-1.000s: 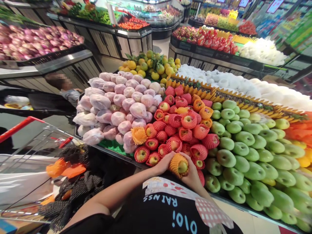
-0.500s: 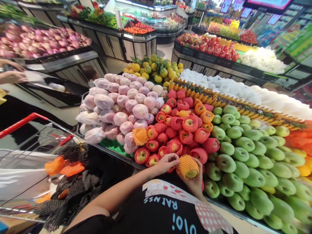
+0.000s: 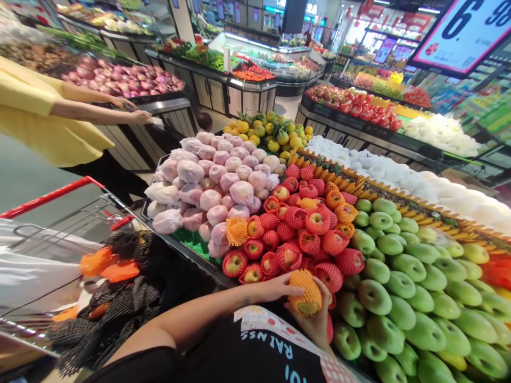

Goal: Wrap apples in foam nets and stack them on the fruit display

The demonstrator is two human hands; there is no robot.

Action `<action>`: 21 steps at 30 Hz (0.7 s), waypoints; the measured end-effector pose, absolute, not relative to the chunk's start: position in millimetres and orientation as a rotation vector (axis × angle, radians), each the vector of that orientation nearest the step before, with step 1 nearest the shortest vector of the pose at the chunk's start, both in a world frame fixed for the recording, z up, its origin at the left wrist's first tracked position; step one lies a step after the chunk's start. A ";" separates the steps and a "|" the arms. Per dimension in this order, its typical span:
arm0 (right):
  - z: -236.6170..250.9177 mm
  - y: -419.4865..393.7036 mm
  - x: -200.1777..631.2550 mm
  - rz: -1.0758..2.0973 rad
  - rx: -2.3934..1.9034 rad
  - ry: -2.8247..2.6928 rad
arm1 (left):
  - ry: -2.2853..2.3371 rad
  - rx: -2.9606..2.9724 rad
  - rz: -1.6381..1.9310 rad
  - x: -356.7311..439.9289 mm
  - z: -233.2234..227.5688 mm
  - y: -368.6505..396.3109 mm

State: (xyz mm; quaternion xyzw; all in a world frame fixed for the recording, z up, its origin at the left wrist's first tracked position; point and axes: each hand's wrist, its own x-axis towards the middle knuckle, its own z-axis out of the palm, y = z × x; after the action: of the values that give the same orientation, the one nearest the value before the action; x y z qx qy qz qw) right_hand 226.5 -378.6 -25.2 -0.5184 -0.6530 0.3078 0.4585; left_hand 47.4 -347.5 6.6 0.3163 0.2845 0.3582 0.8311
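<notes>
In front of my body I hold an apple (image 3: pixel 305 291) in an orange foam net, with a yellow-green part of the fruit showing at the net's open end. My right hand (image 3: pixel 318 325) cups it from below and the right, fingers closed round it. My left hand (image 3: pixel 281 287) reaches in from the left, its fingertips pressed against the net's upper left side; the thumb is hard to make out. Just beyond my hands lies a pile of red apples (image 3: pixel 318 219) in red foam nets, a few in orange ones.
Green apples (image 3: pixel 403 285) are stacked at right, plastic-wrapped pink fruit (image 3: pixel 207 199) at left, and oranges (image 3: pixel 275 130) behind. A shopping cart (image 3: pixel 51 197) with bags stands at my left. Beyond it, a person in a yellow top (image 3: pixel 48 111) stretches both arms forward. A price screen (image 3: pixel 459 37) hangs upper right.
My left fingers, apart from the foam net before, now touch it. The camera view has tilted up and shifted left, bringing more of the person in yellow into sight.
</notes>
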 end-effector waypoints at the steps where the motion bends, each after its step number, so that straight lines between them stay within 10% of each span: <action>1: -24.6 -377.5 226.3 0.751 -1.297 -1.640 | 0.642 0.665 0.810 48.1 7.7 -343.1; 13: -27.2 -374.3 233.8 0.811 -1.313 -1.559 | 1.278 0.805 1.547 -17.7 51.8 -160.1; 21: -25.7 -365.9 238.1 0.719 -1.322 -1.463 | 1.671 1.709 0.732 -34.9 55.9 -85.5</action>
State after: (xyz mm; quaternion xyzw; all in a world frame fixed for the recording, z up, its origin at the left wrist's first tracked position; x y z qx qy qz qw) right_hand 238.1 -365.9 -25.7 -0.5461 -0.6044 0.2969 0.4983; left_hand -34.9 -85.5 55.9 0.6489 0.6343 0.2779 0.3153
